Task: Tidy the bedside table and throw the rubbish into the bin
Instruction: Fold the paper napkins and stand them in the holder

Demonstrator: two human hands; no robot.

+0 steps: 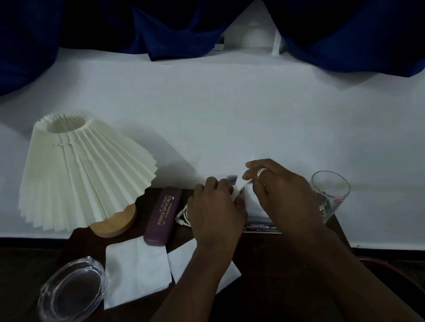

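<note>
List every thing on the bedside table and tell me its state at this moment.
lamp: upright, looks unlit.
glasses case: closed, lying flat.
ashtray: right way up, looks empty.
drinking glass: upright, contents unclear.
tissues: lying flat, untouched.
cable: bunched, partly hidden by the left hand.
white paper: held between both hands.
left hand: grips the paper.
right hand: pinches the paper.
</note>
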